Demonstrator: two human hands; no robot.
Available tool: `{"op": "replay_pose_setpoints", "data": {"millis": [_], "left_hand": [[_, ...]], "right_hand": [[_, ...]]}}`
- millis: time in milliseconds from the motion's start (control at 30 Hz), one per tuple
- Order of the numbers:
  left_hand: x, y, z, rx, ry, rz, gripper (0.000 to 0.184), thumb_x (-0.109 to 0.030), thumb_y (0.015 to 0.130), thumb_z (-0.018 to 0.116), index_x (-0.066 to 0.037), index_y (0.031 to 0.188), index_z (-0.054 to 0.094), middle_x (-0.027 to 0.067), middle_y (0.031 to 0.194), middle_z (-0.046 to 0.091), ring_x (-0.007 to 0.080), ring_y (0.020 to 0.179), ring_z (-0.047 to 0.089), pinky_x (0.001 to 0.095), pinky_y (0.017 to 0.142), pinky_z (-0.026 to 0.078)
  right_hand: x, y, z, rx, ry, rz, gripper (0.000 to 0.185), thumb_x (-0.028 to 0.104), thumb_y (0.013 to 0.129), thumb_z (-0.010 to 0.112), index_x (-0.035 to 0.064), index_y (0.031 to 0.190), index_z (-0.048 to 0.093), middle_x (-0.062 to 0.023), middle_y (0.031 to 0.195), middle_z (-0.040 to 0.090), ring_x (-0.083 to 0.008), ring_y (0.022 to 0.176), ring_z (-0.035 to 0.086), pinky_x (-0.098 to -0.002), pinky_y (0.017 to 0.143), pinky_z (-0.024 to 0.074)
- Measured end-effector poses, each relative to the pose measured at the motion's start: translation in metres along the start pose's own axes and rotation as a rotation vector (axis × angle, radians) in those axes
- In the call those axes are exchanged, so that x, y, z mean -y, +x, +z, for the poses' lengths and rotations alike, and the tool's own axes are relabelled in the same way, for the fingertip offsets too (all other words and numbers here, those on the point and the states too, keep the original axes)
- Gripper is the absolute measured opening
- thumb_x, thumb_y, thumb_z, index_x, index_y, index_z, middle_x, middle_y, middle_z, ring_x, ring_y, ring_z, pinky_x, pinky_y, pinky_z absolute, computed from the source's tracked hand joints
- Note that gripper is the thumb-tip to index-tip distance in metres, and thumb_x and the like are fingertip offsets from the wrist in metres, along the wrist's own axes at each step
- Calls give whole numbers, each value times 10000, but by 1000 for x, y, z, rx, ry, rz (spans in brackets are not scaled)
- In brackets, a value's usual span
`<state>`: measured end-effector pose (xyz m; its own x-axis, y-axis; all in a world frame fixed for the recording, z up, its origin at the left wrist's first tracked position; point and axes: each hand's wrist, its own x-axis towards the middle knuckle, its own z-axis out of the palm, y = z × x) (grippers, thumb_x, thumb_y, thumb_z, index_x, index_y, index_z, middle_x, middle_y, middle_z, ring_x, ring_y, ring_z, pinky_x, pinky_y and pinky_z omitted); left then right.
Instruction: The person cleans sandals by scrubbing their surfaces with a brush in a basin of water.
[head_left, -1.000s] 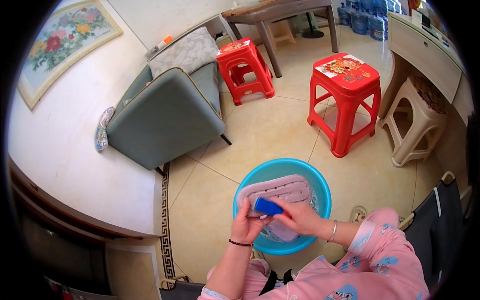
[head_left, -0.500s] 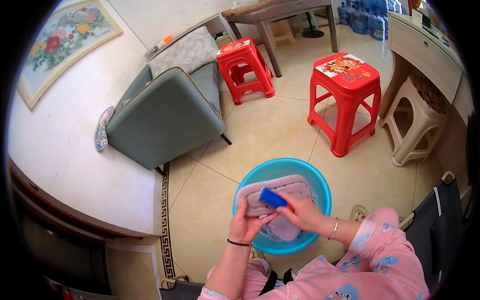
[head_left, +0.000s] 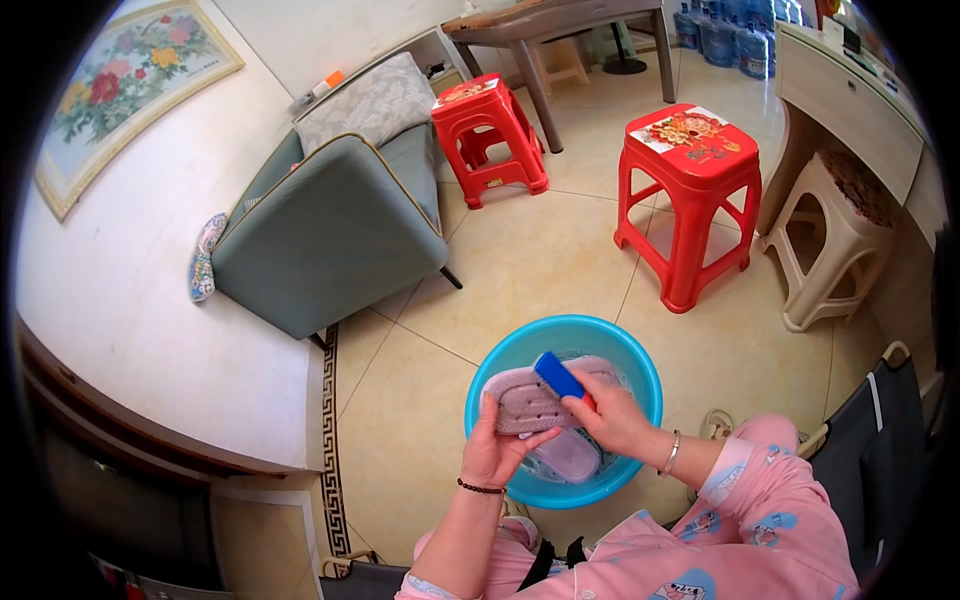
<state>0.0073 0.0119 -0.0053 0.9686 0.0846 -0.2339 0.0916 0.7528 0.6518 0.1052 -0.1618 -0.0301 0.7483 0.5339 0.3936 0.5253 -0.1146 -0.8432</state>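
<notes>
A pink slipper (head_left: pixel 522 402), sole side up, is held over a blue basin (head_left: pixel 652 365) by my left hand (head_left: pixel 492 447), whose fingers grip its near left edge. My right hand (head_left: pixel 607 412) is closed round a brush (head_left: pixel 558 375) with a blue head and a red part at the handle. The brush lies against the right half of the sole. Below, a second pink slipper (head_left: pixel 571 457) sits in the soapy water of the basin.
Two red stools (head_left: pixel 688 180) stand beyond the basin, with a grey-green armchair (head_left: pixel 330 240) at the left. A beige stool (head_left: pixel 832 235) is under the desk (head_left: pixel 850 95) at the right. Water bottles (head_left: pixel 720 45) stand at the back. A dark folding chair (head_left: pixel 865 455) is at the lower right.
The brush and my right hand have moved up and to the right along the sole. The held slipper has tilted, and more of the lower slipper shows.
</notes>
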Motion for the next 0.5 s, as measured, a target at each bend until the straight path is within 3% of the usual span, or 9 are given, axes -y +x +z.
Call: {"op": "replay_pose_setpoints", "data": {"millis": [67,167,267,367,433,500], "left_hand": [[3,-1,2,-22,72,-1,584,-498,983,396,-63,1373,401,168,1344,500,349,1233,499,575,962,465],[4,-4,1,-53,182,2,553,-463,991,411,-45,1352,414,159,1301,536,326,1175,554,532,938,501],[3,-2,2,-34,169,27,558,-456,982,438,-31,1344,425,152,1297,540,318,1163,563,520,930,511],[-4,-5,8,-8,143,36,501,-367,984,495,-19,1339,433,152,1293,543,308,1157,568,499,923,523],[-9,-8,12,-38,264,67,427,-218,963,557,-6,1321,462,148,1274,558,289,1147,575,459,919,534],[-11,-8,7,-64,294,84,400,-140,937,572,3,1301,485,145,1259,569,278,1138,580,441,921,535]], "right_hand": [[13,-6,-2,230,62,65,443,249,908,599,78,1303,496,-235,1020,641,-395,878,645,-427,751,516],[29,-4,-6,299,31,93,451,242,905,605,82,1311,490,-230,1012,642,-402,847,647,-427,732,520],[23,0,-8,232,64,213,417,259,911,594,68,1276,527,-226,943,660,-394,850,658,-430,748,524],[3,1,0,49,157,131,406,257,919,580,70,1276,529,-228,978,654,-373,897,653,-428,765,514],[-6,1,-2,60,195,197,391,259,928,570,52,1259,542,-220,1008,652,-332,916,658,-404,789,506],[-9,7,-8,186,248,446,401,273,933,571,42,1259,543,-213,1000,659,-301,902,665,-380,800,506]]}}
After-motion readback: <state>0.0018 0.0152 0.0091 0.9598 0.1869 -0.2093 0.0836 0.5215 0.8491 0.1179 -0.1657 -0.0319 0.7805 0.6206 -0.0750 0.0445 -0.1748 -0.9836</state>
